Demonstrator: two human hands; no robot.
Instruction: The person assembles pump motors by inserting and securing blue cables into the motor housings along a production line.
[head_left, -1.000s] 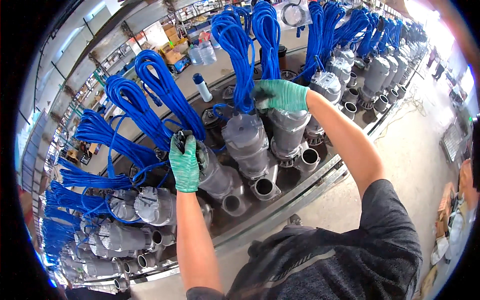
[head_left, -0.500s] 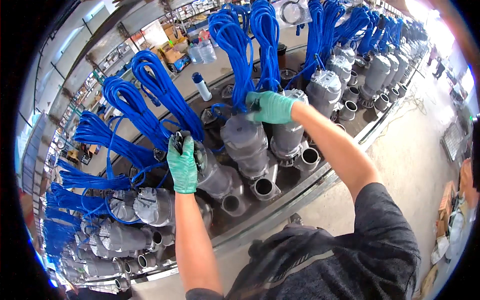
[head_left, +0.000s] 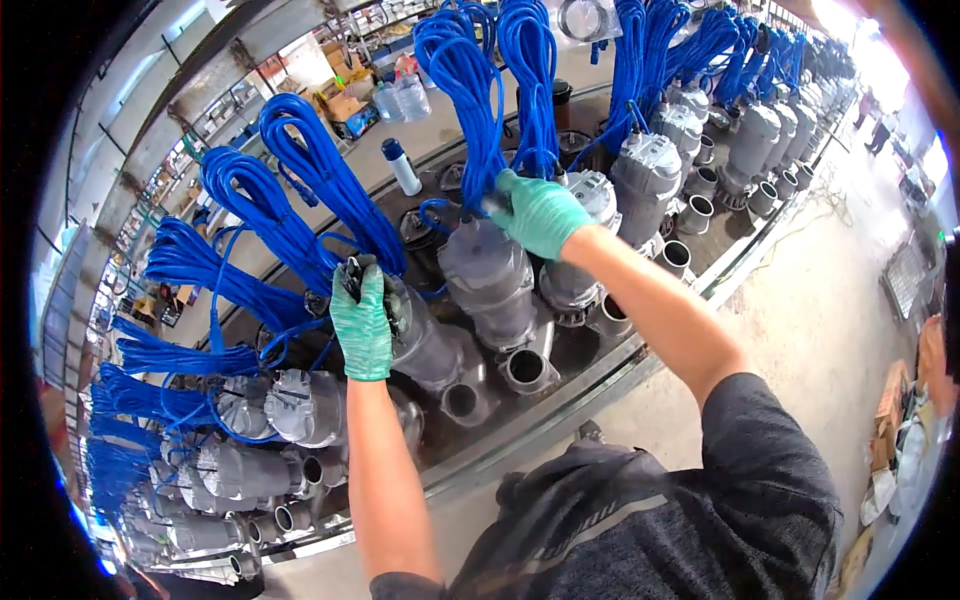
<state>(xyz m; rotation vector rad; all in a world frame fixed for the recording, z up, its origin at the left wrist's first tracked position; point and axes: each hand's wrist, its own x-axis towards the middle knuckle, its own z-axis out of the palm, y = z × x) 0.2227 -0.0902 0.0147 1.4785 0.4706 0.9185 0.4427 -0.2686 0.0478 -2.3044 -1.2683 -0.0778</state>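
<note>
Both my hands wear green gloves. My left hand [head_left: 362, 325] is closed round small glossy black pieces [head_left: 352, 275], whose kind I cannot make out, beside the top of a tilted grey motor pump [head_left: 425, 345]. To the right, my right hand [head_left: 540, 212] is closed at the foot of a hanging blue cable coil [head_left: 465, 105], above another grey pump [head_left: 487, 275]. A dark, blurred bit shows at its fingertips; the glove hides the rest. Blue coils [head_left: 330, 185] rise behind my left hand.
Grey pumps with round outlets stand in rows along the long bench [head_left: 570, 400], reaching far right and near left. A white bottle with a blue cap [head_left: 401, 167] stands behind the pumps. Shelves [head_left: 215, 115] line the far left; concrete floor [head_left: 790, 300] lies at right.
My right hand has shifted slightly and turned, its fingers now pointing more up and to the left. My left hand keeps its grip on the black pieces. The view has moved a little.
</note>
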